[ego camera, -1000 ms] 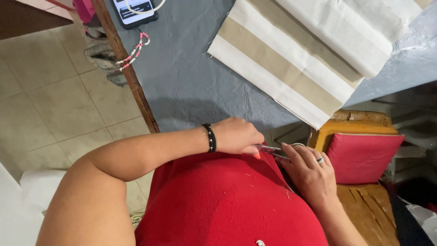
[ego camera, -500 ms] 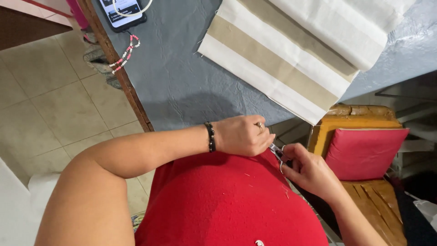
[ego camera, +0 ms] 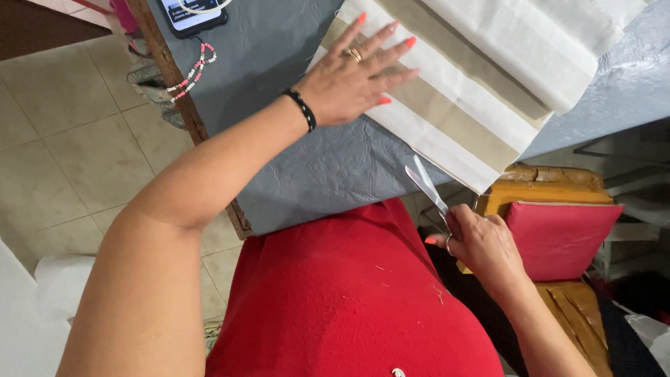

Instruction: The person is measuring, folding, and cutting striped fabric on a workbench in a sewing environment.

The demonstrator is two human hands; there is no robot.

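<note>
Scissors [ego camera: 427, 186]: handles hidden inside the right hand [ego camera: 485, 246], which is curled shut round them; blades slightly parted, tips just short of the cloth's near edge. Striped cloth [ego camera: 460, 105], white and beige, folded on the grey table cover [ego camera: 293, 160]; far end cut off by the frame. Left hand [ego camera: 352, 73] flat, fingers spread, pressing the cloth's corner, gripping nothing. Phone [ego camera: 190, 14] partly out of frame; bead bracelet [ego camera: 192, 70] beside it. Yellow chair with red cushion [ego camera: 558, 237] near the right hand.

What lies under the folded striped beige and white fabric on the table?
Under the folded striped beige and white fabric lies a grey table covering. The left hand presses flat on the fabric. Anything between the fabric's layers is hidden.
</note>
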